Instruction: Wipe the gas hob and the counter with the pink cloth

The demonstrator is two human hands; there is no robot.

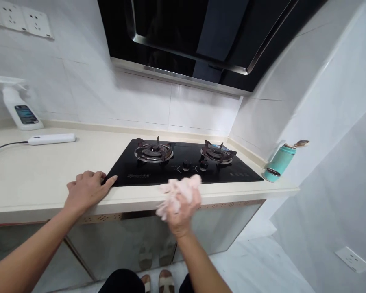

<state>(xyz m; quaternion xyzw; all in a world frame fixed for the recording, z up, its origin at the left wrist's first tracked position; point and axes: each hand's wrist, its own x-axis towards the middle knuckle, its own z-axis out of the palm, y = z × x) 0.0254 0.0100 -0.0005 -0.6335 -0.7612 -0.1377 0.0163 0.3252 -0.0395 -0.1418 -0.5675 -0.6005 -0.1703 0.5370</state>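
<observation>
Two round gas burners (154,151) with dark iron pot supports stand on the glossy black glass hob (244,176) in front of you, and two small dark round control knobs (187,165) sit between them near its front edge. Your left hand (87,191) lies open, fingers spread, on the cream stone countertop (33,175), its thumb touching the hob's near left corner. Your right hand (179,207) is blurred by motion, just above the counter's front edge and near the knobs, with a crumpled pale pink mass (178,195) at the fingers; the blur hides what that mass is and whether the hand is closed on it. Back left, a white plastic spray bottle (16,108) stands against the tiled wall, and a white oblong plug-in unit (51,139) with a dark cord lies before it. To the right of the hob, a teal cylindrical flask (280,162) sits tilted near the wall, its round lid (301,143) just beyond. A black glass range hood (183,32) hangs overhead.
</observation>
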